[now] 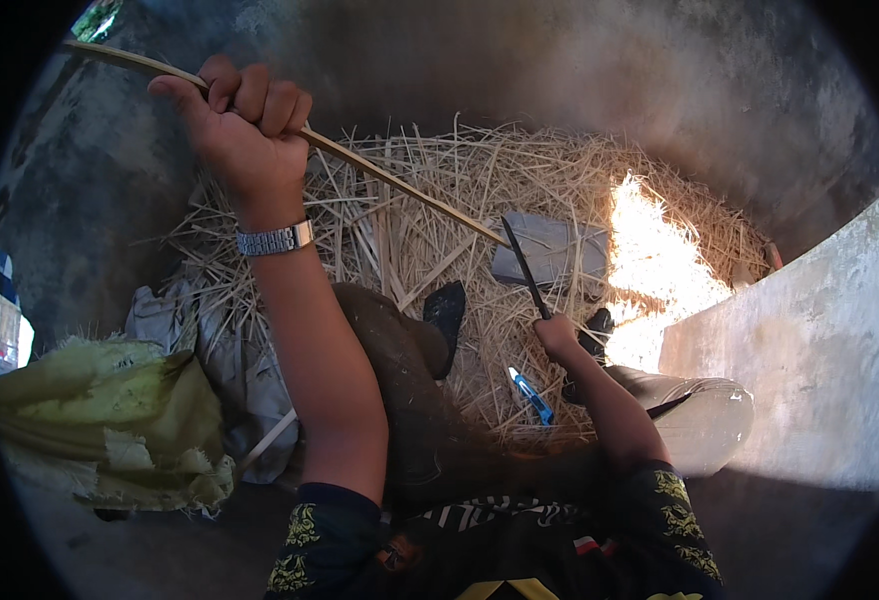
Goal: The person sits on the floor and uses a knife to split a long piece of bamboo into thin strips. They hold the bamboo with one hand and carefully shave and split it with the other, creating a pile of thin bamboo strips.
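My left hand (255, 150) is raised at the upper left, its fingers wrapped round a long, thin strip of bamboo or wood (400, 183). The strip slants down to the right from beyond that fist. In my right hand (558, 338) is the handle of a knife (526, 265) with a narrow dark blade pointing up and slightly left. The strip's lower end meets the blade near its tip, or passes just behind it; I cannot tell whether they touch. Beneath the blade lies a flat grey piece (545, 247), perhaps cloth or board.
Thin shavings (430, 150) cover the floor up to the dark wall (560, 60). A blue box-cutter-like tool (531, 397) lies between my legs. A frayed yellow-green sack (110, 420) sits at the left. A pale low wall (800, 340) stands at the right, beside bright sunlight on the shavings.
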The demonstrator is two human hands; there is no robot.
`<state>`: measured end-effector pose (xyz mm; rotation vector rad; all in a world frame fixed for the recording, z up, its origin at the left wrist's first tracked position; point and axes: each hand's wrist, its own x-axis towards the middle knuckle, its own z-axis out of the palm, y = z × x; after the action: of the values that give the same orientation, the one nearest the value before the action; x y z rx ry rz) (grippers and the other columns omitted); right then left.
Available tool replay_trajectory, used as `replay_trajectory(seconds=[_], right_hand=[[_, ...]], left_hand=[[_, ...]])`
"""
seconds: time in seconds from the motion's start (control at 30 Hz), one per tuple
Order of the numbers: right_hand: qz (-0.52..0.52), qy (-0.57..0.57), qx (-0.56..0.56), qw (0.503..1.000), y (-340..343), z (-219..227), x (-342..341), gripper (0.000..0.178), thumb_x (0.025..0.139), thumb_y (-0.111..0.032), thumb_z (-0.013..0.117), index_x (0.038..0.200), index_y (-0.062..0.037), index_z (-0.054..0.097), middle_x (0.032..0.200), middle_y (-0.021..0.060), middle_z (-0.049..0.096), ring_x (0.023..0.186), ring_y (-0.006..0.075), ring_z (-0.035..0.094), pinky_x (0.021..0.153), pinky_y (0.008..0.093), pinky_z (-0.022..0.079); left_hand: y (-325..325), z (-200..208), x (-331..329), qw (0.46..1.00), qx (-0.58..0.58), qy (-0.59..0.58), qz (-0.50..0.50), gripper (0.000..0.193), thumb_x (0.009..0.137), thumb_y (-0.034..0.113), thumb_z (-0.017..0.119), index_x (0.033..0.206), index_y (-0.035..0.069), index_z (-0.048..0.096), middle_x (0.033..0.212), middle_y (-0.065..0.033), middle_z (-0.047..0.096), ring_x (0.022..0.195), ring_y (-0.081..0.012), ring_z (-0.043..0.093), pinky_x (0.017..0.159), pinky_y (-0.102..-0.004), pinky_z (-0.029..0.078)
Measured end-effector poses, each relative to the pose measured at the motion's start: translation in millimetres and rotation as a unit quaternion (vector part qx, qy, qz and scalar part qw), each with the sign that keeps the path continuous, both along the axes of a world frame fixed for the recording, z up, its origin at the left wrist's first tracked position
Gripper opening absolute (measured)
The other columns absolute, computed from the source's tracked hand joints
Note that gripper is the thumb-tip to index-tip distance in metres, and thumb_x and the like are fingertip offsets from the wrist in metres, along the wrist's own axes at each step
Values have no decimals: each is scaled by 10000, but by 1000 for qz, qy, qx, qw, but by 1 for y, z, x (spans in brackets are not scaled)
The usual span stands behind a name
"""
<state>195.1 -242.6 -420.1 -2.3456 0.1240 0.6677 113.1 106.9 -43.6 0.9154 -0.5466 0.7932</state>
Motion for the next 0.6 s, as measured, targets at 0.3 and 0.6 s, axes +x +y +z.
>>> replay_trajectory(seconds=[0.3,0.6], right_hand=[[-19,-291,261,920,24,211,27,420,915,-247,670,601,-89,438,521,-37,417,487,83,407,485,278,307],[-7,-11,-21,1000,-9,-15,17,480,789,-328,635,908,135,680,878,321,685,850,418,700,777,461,542]], left_hand=[[-19,5,6,997,25,18,77,572,946,691,433,732,167,354,546,60,203,462,-82,131,452,-275,131],[-25,8,7,999,41,-2,28,565,949,687,434,733,170,357,538,67,199,452,-78,116,453,-270,131]])
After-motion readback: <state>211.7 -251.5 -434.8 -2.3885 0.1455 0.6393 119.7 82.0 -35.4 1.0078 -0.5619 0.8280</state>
